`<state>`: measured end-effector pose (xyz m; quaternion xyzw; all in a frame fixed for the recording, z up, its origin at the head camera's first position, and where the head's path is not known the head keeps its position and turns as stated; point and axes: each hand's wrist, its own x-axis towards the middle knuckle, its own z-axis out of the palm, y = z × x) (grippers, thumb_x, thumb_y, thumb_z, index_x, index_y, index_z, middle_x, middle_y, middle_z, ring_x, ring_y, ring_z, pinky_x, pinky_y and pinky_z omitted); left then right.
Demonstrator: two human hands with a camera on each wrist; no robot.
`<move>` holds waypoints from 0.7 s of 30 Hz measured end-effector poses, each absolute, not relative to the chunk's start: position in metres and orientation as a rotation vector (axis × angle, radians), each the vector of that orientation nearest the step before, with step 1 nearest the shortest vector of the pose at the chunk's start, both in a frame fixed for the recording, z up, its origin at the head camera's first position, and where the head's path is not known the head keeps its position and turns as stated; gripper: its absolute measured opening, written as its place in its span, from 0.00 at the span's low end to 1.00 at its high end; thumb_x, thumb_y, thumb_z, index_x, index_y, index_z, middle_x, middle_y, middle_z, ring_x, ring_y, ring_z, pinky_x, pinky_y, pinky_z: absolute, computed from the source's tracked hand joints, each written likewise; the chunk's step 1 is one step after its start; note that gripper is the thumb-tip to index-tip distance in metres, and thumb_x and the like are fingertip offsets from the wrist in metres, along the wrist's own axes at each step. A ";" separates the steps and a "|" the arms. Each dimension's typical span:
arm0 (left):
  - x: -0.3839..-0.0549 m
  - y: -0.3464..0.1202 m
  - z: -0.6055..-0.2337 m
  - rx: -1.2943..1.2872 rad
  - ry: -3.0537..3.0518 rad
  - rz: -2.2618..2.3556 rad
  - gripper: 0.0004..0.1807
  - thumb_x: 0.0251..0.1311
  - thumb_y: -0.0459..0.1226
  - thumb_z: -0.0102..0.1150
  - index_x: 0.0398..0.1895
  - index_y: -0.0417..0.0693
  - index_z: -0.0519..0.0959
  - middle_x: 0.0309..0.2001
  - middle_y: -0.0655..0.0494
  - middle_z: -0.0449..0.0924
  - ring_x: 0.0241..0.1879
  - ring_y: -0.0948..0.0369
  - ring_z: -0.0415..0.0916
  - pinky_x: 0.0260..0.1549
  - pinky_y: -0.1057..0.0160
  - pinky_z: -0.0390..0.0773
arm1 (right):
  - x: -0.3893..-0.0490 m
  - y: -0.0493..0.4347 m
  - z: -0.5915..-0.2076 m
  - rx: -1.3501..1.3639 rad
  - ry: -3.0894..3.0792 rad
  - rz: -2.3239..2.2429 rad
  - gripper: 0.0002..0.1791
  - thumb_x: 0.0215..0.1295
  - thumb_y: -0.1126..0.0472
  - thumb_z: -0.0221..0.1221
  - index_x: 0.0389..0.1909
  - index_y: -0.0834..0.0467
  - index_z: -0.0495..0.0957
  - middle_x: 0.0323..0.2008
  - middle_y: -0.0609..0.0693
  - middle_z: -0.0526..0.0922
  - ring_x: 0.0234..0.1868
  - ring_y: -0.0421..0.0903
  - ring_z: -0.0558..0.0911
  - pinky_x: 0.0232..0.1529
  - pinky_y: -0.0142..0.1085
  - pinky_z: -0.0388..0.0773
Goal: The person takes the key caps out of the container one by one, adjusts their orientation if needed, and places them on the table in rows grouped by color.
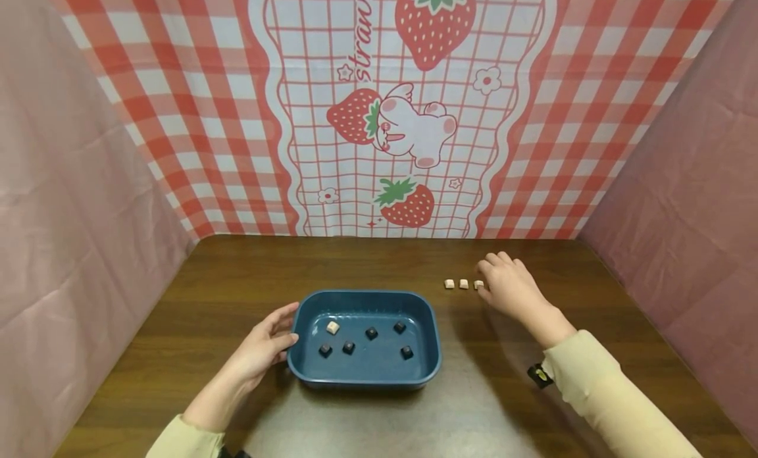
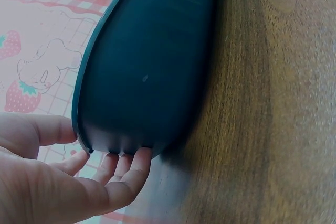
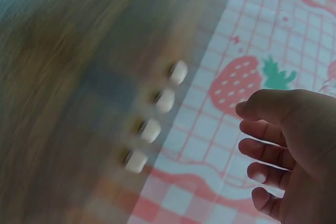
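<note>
My left hand [image 1: 263, 343] holds the left end of a blue rectangular tray [image 1: 364, 383]. In the left wrist view, the thumb is at the rim and the other fingertips lie along the outer wall. Inside the tray are one white keycap [image 1: 333, 328] and several black keycaps [image 1: 371, 333], spread apart. My right hand [image 1: 507, 283] hovers by the right end of a row of white keycaps [image 1: 464, 284], its fingers loosely bent. The right wrist view shows several white keycaps [image 3: 150, 130] in line, apart from the fingers, with nothing in the hand.
A brown wooden table [image 1: 237, 267] lies under everything. Behind it hangs a red and white checked cloth [image 1: 225, 116] with strawberry prints. Pink curtains [image 1: 669, 181] close off both sides. A dark wrist device [image 1: 539, 376] shows at the right sleeve.
</note>
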<state>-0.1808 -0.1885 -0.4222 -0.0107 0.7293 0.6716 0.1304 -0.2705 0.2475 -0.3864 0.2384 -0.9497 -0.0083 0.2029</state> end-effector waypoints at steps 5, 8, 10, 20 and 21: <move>-0.181 -0.188 -0.422 -0.029 2.114 1.954 0.31 0.64 0.26 0.46 0.71 0.44 0.55 0.63 0.34 0.62 0.54 0.47 0.69 0.42 0.56 0.77 | -0.262 0.233 -0.380 0.668 -2.638 0.054 0.12 0.47 0.61 0.65 0.34 0.61 0.80 0.33 0.53 0.77 0.37 0.53 0.74 0.31 0.46 0.69; -0.182 -0.188 -0.423 -0.025 2.118 1.959 0.31 0.63 0.26 0.46 0.71 0.44 0.55 0.63 0.34 0.62 0.54 0.48 0.69 0.41 0.57 0.77 | -0.257 0.224 -0.376 0.671 -2.622 0.094 0.13 0.46 0.61 0.65 0.34 0.61 0.79 0.32 0.52 0.77 0.36 0.53 0.74 0.31 0.46 0.69; -0.182 -0.188 -0.423 -0.023 2.120 1.962 0.31 0.63 0.26 0.46 0.71 0.44 0.56 0.63 0.34 0.62 0.53 0.48 0.70 0.41 0.57 0.77 | -0.253 0.217 -0.373 0.673 -2.614 0.120 0.13 0.46 0.61 0.65 0.34 0.61 0.79 0.32 0.52 0.78 0.36 0.52 0.74 0.31 0.46 0.69; -0.183 -0.188 -0.424 -0.015 2.118 1.969 0.32 0.62 0.25 0.46 0.71 0.43 0.56 0.63 0.34 0.63 0.52 0.49 0.69 0.39 0.60 0.76 | -0.240 0.183 -0.357 0.732 -2.604 0.275 0.12 0.50 0.60 0.66 0.36 0.59 0.80 0.34 0.51 0.79 0.37 0.49 0.73 0.34 0.43 0.69; -0.183 -0.188 -0.424 -0.015 2.118 1.969 0.32 0.62 0.25 0.46 0.71 0.43 0.56 0.63 0.34 0.63 0.53 0.49 0.69 0.39 0.60 0.76 | -0.239 0.179 -0.355 0.744 -2.605 0.284 0.13 0.50 0.60 0.66 0.37 0.59 0.80 0.35 0.51 0.79 0.38 0.49 0.74 0.34 0.44 0.69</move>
